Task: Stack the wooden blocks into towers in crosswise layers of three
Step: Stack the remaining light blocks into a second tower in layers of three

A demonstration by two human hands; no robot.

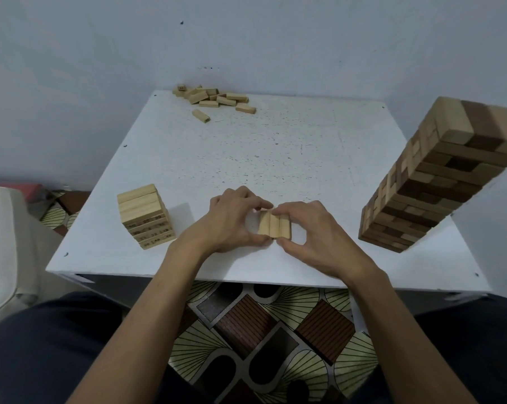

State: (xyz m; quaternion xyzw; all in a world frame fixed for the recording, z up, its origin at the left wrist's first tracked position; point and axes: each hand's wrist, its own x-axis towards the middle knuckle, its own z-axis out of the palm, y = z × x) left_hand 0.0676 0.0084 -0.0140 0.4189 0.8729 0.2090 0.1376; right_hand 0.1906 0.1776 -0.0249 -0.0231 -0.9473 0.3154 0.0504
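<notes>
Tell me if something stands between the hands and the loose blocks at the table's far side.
Nothing visible: only bare table lies between the left hand, the right hand and the loose blocks. The short tower and tall tower stand aside.

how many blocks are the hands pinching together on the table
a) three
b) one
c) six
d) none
a: the left hand and right hand pinch three blocks lying side by side in one row on the table.
</notes>
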